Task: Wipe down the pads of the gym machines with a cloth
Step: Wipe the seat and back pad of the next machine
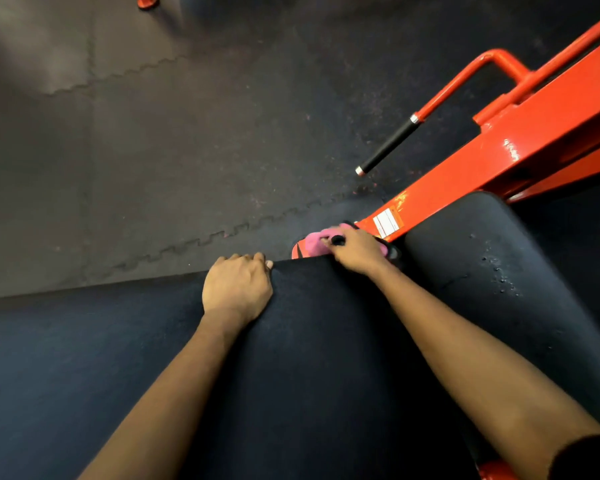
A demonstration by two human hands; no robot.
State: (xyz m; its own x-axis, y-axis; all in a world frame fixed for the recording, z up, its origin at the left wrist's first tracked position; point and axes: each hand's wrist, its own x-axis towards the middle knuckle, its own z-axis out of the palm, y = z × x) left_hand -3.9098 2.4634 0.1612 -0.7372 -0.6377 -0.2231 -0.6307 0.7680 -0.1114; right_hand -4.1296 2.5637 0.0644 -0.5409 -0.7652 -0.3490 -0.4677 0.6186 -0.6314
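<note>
Beyond pad (326, 341) lies cloth (314, 242), frame (534, 133) at right

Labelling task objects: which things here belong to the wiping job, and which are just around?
Job: pink cloth, right hand, left hand, large pad, droplet-spotted pad.
Just around: orange frame, black-grip handle, warning label, rubber floor tiles.

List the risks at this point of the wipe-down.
1. The right hand holds the pink cloth close beside the orange frame; knuckles could scrape the metal, or the cloth could snag.
2. Droplets sit on the narrower pad; if missed, it may stay slippery.
3. The left hand grips the large pad at its edge; weight leaned there might slip off.
</note>
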